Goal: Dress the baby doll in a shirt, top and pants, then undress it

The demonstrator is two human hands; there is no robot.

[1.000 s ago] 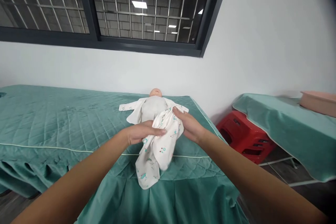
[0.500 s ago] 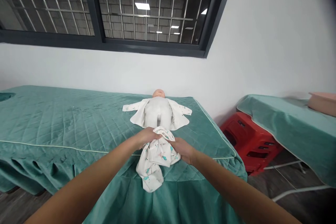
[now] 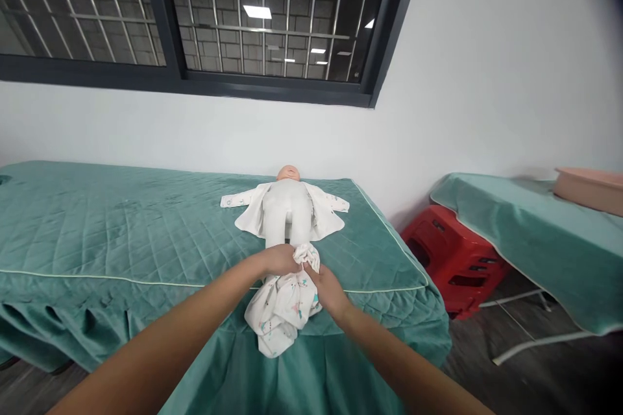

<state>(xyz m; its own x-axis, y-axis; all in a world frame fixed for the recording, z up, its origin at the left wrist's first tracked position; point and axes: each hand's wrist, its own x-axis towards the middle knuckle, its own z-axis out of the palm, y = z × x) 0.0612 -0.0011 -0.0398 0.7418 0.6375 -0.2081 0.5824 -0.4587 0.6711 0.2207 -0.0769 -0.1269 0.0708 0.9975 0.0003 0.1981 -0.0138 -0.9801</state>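
A baby doll (image 3: 288, 201) lies on its back on the green quilted bed, head toward the wall and legs toward me. A white baby jacket (image 3: 329, 219) is spread open under it, sleeves out to both sides. My left hand (image 3: 282, 260) and my right hand (image 3: 329, 288) are closed on bunched white baby pants (image 3: 282, 311) with a small coloured print. The gathered part is at the lower end of the doll's leg on the right; whether the foot is inside is hidden. The loose part hangs over the bed's front edge.
The bed (image 3: 121, 220) stands against a white wall below a barred window (image 3: 263, 13). To the right are red plastic stools (image 3: 455, 266) and a green-covered table (image 3: 535, 220) bearing a pink basin (image 3: 588, 189).
Both hands have drawn slightly down toward me, gathering the pants into a tighter bunch at the leg on the right. More of the doll's legs shows. The view has shifted slightly.
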